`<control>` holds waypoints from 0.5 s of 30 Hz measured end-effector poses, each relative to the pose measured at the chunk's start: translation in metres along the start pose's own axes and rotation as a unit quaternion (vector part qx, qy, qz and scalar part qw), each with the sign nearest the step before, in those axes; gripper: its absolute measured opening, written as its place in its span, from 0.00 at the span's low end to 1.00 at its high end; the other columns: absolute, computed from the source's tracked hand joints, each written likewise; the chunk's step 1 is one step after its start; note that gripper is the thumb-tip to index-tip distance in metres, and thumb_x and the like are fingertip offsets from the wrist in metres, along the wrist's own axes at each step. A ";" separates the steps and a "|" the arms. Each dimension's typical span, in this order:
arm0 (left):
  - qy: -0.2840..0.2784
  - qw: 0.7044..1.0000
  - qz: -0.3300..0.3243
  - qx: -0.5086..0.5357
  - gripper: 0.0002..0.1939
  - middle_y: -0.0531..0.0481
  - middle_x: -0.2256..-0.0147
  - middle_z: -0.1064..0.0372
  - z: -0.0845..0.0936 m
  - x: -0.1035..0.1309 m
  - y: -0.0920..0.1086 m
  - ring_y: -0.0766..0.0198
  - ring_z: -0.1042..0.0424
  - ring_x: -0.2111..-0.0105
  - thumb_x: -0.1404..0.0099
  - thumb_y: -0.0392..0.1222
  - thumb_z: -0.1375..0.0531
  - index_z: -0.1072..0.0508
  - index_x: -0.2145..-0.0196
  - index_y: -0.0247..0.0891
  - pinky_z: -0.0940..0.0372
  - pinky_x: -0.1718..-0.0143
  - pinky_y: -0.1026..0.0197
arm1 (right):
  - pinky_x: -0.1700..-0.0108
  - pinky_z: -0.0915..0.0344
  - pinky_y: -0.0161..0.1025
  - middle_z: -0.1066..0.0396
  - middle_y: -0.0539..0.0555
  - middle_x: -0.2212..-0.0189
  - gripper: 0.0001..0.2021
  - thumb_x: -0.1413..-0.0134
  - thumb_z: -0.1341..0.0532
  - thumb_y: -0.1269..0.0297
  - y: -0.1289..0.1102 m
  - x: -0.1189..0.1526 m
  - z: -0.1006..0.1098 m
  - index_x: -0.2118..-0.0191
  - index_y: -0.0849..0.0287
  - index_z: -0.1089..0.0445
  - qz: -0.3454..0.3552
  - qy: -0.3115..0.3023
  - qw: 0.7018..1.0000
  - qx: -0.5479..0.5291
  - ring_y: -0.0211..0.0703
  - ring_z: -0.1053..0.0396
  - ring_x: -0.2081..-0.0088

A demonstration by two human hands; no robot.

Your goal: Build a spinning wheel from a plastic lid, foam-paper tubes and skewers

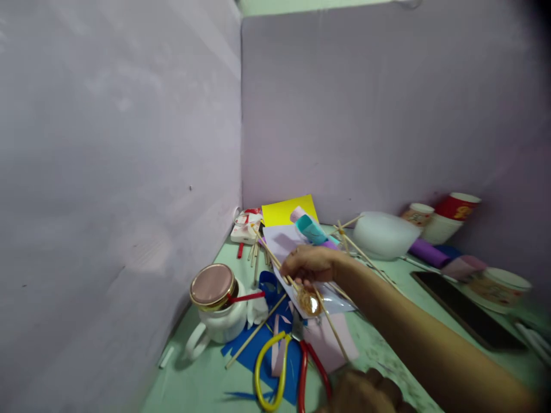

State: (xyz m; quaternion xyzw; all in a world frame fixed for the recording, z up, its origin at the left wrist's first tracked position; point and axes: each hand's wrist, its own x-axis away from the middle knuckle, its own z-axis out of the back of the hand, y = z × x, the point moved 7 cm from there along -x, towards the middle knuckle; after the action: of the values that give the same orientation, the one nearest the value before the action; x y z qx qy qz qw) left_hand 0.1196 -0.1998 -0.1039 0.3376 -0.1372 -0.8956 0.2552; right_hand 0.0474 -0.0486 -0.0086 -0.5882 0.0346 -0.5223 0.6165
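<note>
The right hand [307,265] pinches thin wooden sticks [275,261], fingers closed on them, above the pale lilac paper sheet [284,241], far from yellow-and-red-handled scissors [286,367]. The left hand [365,393], near edge, grip unclear.

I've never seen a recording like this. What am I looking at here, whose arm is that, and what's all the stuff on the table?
There is no machine here: a person wears a camera on the head, so the one picture looks down at their own hands. The right hand reaches across a green table in a walled corner and pinches thin wooden sticks. The left hand is a closed fist at the bottom edge; whether it holds anything cannot be seen. Below the right hand lie scissors with yellow and red handles on blue paper. To the left stands a white jar with a pink lid. Farther right are paper cups and a dark phone.
</note>
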 end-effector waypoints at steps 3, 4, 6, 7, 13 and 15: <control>0.019 0.999 0.029 0.025 0.05 0.46 0.68 0.28 0.007 -0.006 -0.002 0.62 0.29 0.69 0.41 0.37 0.41 0.28 0.66 0.46 0.34 0.73 0.61 | 0.82 0.39 0.26 0.36 0.46 0.88 0.05 0.59 0.40 0.72 0.026 0.047 -0.003 0.80 0.63 0.34 0.025 0.005 0.998 -0.052 0.30 0.38 0.86; 0.025 0.998 0.036 0.034 0.07 0.45 0.71 0.28 0.013 -0.009 -0.001 0.61 0.29 0.71 0.43 0.35 0.40 0.27 0.66 0.44 0.35 0.74 0.61 | 0.83 0.39 0.27 0.36 0.46 0.88 0.04 0.60 0.39 0.72 0.036 0.063 -0.002 0.80 0.63 0.33 0.046 0.012 0.996 -0.073 0.31 0.38 0.86; 0.045 0.993 0.078 0.071 0.09 0.43 0.73 0.27 0.031 -0.016 0.001 0.59 0.29 0.73 0.45 0.32 0.43 0.26 0.67 0.40 0.35 0.74 0.59 | 0.83 0.40 0.27 0.35 0.47 0.88 0.04 0.61 0.38 0.70 0.058 0.093 0.000 0.81 0.64 0.32 0.104 0.023 0.989 -0.104 0.30 0.39 0.86; 0.056 0.982 0.127 0.125 0.09 0.44 0.72 0.27 0.042 -0.020 -0.001 0.60 0.29 0.73 0.46 0.31 0.45 0.26 0.69 0.39 0.35 0.72 0.60 | 0.83 0.41 0.27 0.35 0.47 0.88 0.05 0.61 0.38 0.69 0.069 0.108 0.001 0.81 0.64 0.32 0.135 0.032 0.983 -0.116 0.30 0.39 0.86; 0.156 0.847 0.346 0.372 0.10 0.54 0.81 0.37 0.090 -0.046 -0.011 0.71 0.42 0.83 0.44 0.43 0.44 0.28 0.68 0.34 0.46 0.81 0.67 | 0.78 0.39 0.29 0.34 0.48 0.85 0.08 0.60 0.37 0.64 0.139 0.155 0.020 0.77 0.65 0.30 0.223 0.129 0.955 -0.147 0.32 0.37 0.83; 0.152 0.831 0.328 0.424 0.17 0.55 0.80 0.37 0.088 -0.065 -0.002 0.72 0.43 0.84 0.45 0.47 0.42 0.29 0.62 0.33 0.48 0.83 0.67 | 0.77 0.40 0.29 0.35 0.47 0.84 0.08 0.58 0.39 0.64 0.154 0.158 0.024 0.77 0.65 0.30 0.243 0.150 0.952 -0.112 0.32 0.38 0.82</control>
State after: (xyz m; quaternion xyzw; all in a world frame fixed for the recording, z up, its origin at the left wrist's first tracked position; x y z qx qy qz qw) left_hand 0.1015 -0.1555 -0.0053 0.4799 -0.5652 -0.5506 0.3836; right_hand 0.2272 -0.1768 -0.0279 -0.5417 0.3270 -0.4316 0.6429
